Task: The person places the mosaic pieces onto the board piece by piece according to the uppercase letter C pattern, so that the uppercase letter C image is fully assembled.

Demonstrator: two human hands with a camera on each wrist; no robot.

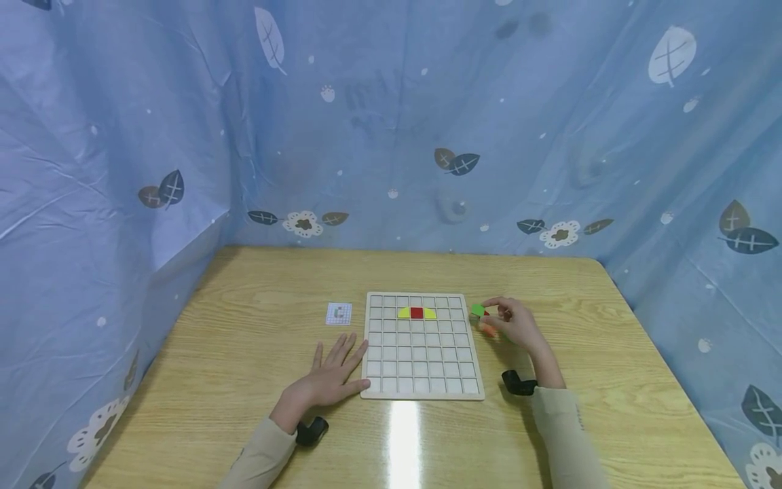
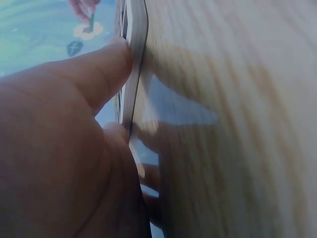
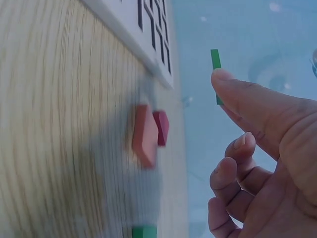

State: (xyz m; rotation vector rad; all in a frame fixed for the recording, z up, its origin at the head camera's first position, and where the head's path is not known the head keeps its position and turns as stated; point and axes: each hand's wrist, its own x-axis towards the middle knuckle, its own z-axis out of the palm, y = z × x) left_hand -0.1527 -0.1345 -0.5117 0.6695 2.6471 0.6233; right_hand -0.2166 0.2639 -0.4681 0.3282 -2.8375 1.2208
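Between thumb and fingertip my right hand (image 1: pixel 518 326) pinches a green square tile (image 1: pixel 477 310), held up off the table just beyond the board's right edge. Edge-on, the thin green tile (image 3: pixel 216 58) shows in the right wrist view. Palm down, my left hand (image 1: pixel 326 382) rests with fingers spread at the left side of the white grid board (image 1: pixel 421 360); its thumb and index fingertip are at the board's rim. In an upper row of the board sit a red square tile (image 1: pixel 417 313) and a yellow rounded tile (image 1: pixel 404 313) on its left, another yellow one (image 1: pixel 430 314) on its right.
Under the right hand lie an orange block (image 3: pixel 143 136), a red block (image 3: pixel 162 128) and another green block (image 3: pixel 144 232). A small card with a printed grid (image 1: pixel 339 314) lies left of the board. Blue patterned curtain (image 1: pixel 391 136) surrounds the wooden table (image 1: pixel 275 285).
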